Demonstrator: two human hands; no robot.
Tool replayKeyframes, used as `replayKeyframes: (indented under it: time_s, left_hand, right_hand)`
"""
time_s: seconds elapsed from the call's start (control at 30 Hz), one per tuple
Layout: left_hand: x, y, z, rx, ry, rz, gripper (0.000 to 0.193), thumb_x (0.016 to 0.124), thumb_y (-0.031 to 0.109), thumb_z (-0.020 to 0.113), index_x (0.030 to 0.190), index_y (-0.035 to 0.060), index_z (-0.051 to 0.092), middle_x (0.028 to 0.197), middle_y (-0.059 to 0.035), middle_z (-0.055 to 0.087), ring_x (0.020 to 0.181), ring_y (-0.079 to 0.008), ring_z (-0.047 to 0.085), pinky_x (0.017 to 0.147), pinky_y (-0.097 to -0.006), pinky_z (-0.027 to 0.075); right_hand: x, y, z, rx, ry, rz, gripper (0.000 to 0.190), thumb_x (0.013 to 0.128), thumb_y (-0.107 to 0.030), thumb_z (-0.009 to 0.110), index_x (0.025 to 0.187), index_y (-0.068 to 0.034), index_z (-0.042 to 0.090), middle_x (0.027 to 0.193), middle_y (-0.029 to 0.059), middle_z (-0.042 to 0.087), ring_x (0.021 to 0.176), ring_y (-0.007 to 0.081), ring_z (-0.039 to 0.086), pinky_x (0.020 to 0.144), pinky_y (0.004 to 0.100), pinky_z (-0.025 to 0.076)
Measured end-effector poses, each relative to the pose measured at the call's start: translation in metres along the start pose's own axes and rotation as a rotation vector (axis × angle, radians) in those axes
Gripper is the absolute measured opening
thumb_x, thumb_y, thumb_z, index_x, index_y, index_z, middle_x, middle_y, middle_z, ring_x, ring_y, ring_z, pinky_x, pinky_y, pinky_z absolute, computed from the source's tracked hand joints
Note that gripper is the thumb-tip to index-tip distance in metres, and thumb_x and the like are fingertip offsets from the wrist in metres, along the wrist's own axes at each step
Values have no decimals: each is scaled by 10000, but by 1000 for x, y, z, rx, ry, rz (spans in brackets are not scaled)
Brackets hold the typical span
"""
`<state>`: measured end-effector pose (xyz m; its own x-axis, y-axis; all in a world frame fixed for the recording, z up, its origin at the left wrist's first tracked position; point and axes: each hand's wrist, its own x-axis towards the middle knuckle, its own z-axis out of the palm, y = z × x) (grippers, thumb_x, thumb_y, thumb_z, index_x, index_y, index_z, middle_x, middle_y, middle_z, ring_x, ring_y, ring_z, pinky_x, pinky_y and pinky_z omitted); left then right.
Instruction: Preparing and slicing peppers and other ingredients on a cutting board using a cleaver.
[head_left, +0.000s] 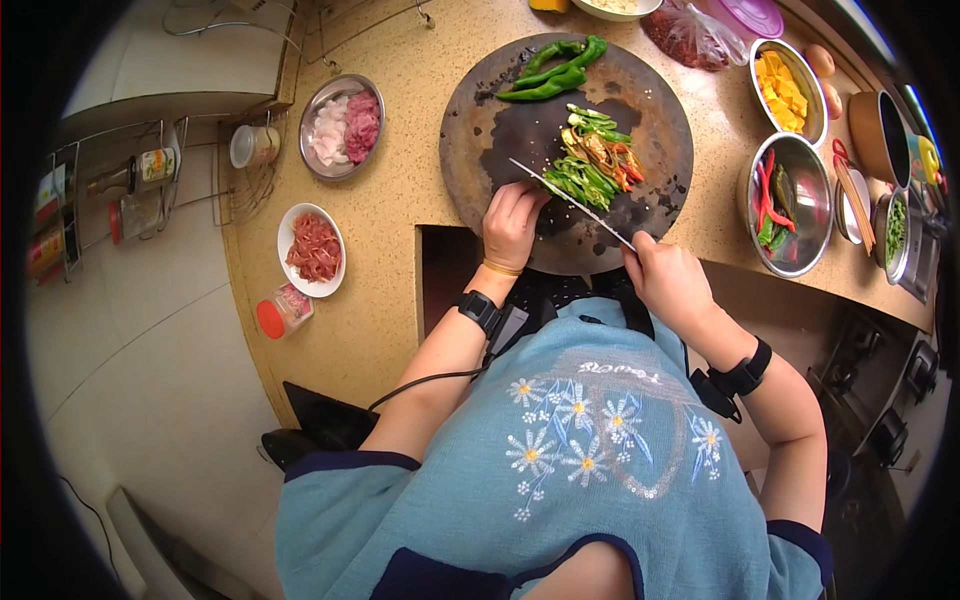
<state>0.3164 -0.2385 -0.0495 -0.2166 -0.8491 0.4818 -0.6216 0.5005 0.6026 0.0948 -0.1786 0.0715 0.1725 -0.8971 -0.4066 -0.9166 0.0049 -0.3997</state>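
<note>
On a round, dark-stained chopping board (480, 142), my right hand (667, 277) grips a kitchen knife (574, 204), its blade seen edge-on and slanting up to the left. My left hand (514, 221) rests at the board's near edge with bent fingertips beside the blade; whether it pinches a piece of pepper is hidden. Touching the blade's far side lies a pile of sliced green pepper (581, 182). Sliced red and brownish pepper (607, 156) and more green slices (596, 122) lie beyond it. Whole long green peppers (551, 71) rest at the board's far side.
At left stand a metal bowl of pale and pink meat (341, 127), a white bowl of shredded meat (313, 251) and a red-lidded jar (285, 311). At right are a bowl of yellow chunks (784, 94), a metal bowl with peppers (810, 214), a pot (874, 139) and chopsticks (855, 195).
</note>
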Motion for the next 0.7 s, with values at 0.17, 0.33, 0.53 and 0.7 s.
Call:
replayKeyframes:
  time_s: [0.17, 0.33, 0.53, 0.7]
  left_hand:
    - [5, 3, 0, -14, 20, 1, 147, 729, -28, 742, 856, 9, 680, 893, -96, 645, 819, -289, 629, 727, -371, 516]
    - [5, 1, -2, -14, 12, 9, 151, 730, -28, 745, 862, 9, 683, 908, -96, 650, 836, -286, 634, 742, -368, 519]
    - [0, 1, -12, -9, -7, 8, 161, 732, -25, 748, 877, 9, 687, 924, -99, 655, 855, -285, 640, 754, -370, 524]
    - [0, 0, -15, 8, -24, 32, 179, 728, -26, 747, 894, 10, 690, 939, -97, 656, 865, -285, 641, 764, -368, 528]
  right_hand:
    - [3, 5, 2, 78, 33, 9, 269, 971, -254, 561, 841, -23, 519, 647, 227, 619, 625, 450, 629, 580, 536, 515]
    - [9, 8, 6, 125, 27, 16, 274, 969, -248, 567, 823, -18, 535, 647, 240, 616, 637, 459, 626, 595, 543, 510]
    - [21, 8, 17, 186, -5, -20, 289, 959, -260, 582, 816, -10, 556, 664, 256, 616, 666, 473, 624, 622, 547, 511]
    - [30, 6, 20, 225, -25, 30, 314, 958, -283, 579, 817, -3, 572, 686, 266, 626, 701, 474, 634, 650, 547, 519]
